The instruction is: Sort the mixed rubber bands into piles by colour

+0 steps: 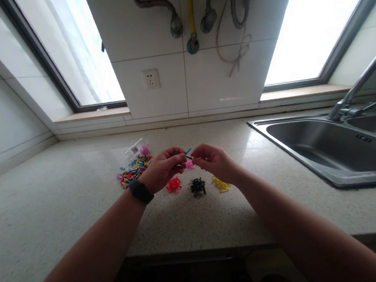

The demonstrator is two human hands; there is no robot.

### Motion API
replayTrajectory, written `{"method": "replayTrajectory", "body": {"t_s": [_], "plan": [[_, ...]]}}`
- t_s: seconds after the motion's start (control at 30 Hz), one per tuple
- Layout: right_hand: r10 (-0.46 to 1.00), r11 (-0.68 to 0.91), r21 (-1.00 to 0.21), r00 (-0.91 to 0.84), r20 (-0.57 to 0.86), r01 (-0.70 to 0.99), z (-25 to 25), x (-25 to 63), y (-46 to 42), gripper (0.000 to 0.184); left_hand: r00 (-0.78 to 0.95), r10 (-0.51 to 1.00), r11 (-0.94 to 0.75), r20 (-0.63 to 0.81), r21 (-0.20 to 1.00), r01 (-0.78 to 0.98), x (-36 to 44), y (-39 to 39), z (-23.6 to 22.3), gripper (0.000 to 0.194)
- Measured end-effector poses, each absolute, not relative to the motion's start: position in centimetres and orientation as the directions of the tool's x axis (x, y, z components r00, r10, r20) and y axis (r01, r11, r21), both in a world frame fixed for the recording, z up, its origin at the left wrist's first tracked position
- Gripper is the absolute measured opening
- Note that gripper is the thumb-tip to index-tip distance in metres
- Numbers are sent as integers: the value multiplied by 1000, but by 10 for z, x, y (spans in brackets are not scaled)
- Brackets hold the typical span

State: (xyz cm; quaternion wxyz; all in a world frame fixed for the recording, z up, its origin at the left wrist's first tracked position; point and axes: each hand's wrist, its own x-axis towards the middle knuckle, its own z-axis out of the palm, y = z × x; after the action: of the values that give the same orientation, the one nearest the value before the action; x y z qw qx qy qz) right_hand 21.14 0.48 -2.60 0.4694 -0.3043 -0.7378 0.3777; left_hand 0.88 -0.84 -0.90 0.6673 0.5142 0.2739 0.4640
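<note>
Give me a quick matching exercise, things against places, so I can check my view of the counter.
Things
1. Blue piece
2. Black pile
3. Mixed-colour pile
4. Sink

Places
A. Beside the clear packet
B. Set into the counter, right side
C. Between left hand and right hand
D. Between the red pile and yellow pile

Pairs: 1-C, 2-D, 3-A, 4-B

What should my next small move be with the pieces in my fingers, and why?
I'd probably part the black piece from the blue piece and lay it on the black pile. Both show at the left hand's fingertips, the right hand is close beside them, and that matching pile lies nearby, between red and yellow piles.
</note>
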Motion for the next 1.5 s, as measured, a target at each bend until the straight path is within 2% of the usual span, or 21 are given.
{"method": "replayTrajectory", "body": {"t_s": [0.47, 0.73, 1.0, 1.5], "plan": [[819, 520, -847, -344, 459, 110, -26, 211, 4, 15, 444, 887, 20, 129, 949, -316, 9, -11, -8, 14], [824, 513, -853, -333, 459, 95, -23, 213, 2, 16, 408, 907, 30, 105, 950, -312, 9, -11, -7, 16], [828, 520, -848, -304, 472, 101, -18, 218, -1, 15, 359, 921, -18, 151, 937, -348, 2, -6, -9, 13], [802, 515, -856, -330, 499, -42, -7, 222, -10, 16, 303, 938, -70, 171, 946, -317, -8, 3, -15, 16]]}}
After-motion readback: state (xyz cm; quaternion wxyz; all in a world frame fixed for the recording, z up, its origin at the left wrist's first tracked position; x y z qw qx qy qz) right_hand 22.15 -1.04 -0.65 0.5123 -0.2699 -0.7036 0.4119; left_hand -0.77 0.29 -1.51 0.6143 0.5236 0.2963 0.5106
